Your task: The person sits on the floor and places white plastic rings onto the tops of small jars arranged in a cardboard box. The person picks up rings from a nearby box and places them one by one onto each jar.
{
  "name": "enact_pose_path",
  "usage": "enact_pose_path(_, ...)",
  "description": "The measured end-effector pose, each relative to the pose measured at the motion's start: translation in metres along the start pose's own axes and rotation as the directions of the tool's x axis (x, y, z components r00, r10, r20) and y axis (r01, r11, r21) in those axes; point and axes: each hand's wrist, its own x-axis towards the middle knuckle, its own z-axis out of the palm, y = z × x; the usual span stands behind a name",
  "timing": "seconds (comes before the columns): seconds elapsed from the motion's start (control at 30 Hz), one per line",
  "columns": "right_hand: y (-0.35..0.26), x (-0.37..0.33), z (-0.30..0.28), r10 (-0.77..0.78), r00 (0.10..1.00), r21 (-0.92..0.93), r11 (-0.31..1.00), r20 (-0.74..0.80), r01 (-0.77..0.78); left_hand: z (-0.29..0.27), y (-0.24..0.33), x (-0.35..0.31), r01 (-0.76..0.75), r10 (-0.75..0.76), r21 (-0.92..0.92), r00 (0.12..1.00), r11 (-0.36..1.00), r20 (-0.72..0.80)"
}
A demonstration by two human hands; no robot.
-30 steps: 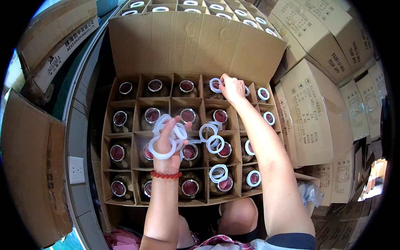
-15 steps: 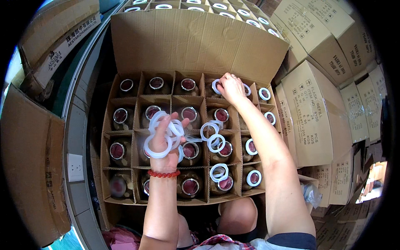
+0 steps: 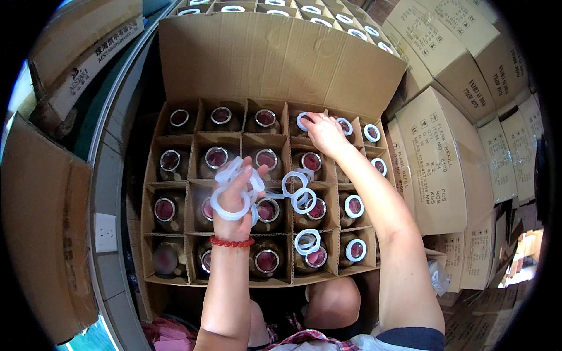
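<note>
Lower in the frame than half a second ago sits my right hand (image 3: 328,136). Nearest me, at centre, my left hand (image 3: 237,199) is half-open, fingers up-frame, holding rings (image 3: 229,216) looped around the thumb; a careless tilt could drop some into the carton (image 3: 281,64). Just right of centre, loose rings (image 3: 303,212) overlap bottles (image 3: 317,209); a bump might slide them off. Farther, upper centre-right, my right fingertips curl onto a bottle's ring (image 3: 299,121); I can't tell whether they pinch. Uneven pressure may leave it crooked.
</note>
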Motion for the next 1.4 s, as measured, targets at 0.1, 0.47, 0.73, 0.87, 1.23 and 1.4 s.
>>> enact_pose_path(0.1,-0.014,0.000,-0.024,0.061,0.998,0.132,0.989,-0.009,-0.060,-0.006,-0.006,0.005,-0.075,0.073,0.044,0.996,0.996,0.047)
enact_pose_path(0.47,-0.097,0.020,-0.103,-0.229,0.973,0.973,0.230,0.039,0.016,0.002,-0.002,0.004,-0.067,0.046,0.241,0.995,0.968,0.091)
enact_pose_path(0.73,-0.043,0.080,0.007,0.307,0.916,0.915,0.224,0.260,-0.335,0.004,-0.008,0.003,0.055,-0.078,0.168,0.987,0.984,0.138)
enact_pose_path(0.87,-0.052,0.082,0.007,0.318,0.940,0.480,0.811,0.120,-0.336,0.008,-0.002,-0.004,0.080,-0.113,0.215,0.983,0.973,0.147)
enact_pose_path(1.23,-0.047,0.050,0.011,-0.089,0.982,0.042,0.994,-0.168,0.098,0.008,-0.006,-0.002,0.081,-0.108,0.194,0.985,0.978,0.136)
enact_pose_path(1.4,-0.067,0.048,-0.040,-0.068,0.998,0.342,0.938,0.019,0.057,0.005,-0.012,0.001,-0.050,0.031,0.257,0.996,0.965,0.077)
